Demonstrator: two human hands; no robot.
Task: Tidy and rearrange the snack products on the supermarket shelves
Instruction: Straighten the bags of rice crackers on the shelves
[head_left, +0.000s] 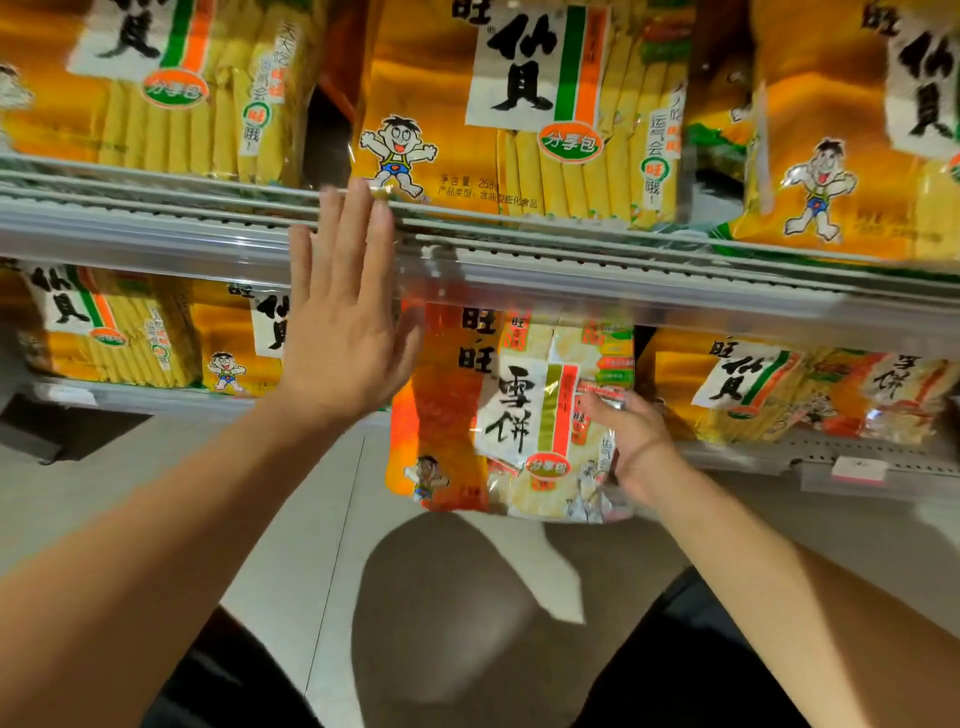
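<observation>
Nearest the camera, the right hand is gripping the right edge of a glossy orange-and-white plastic snack bag, its fingers curled onto the front of the pack. The bag is hanging upright in front of the lower shelf, its bottom edge dropping below the shelf lip; it is showing bold black characters on a white panel, a green and red stripe, a small cartoon boy at the lower left and pale round crackers through the clear part. The left hand is lying flat, fingers straight and close together, fingertips reaching the grey metal upper shelf rail. Behind the rail, yellow-orange rice cracker bags are standing in a row.
</observation>
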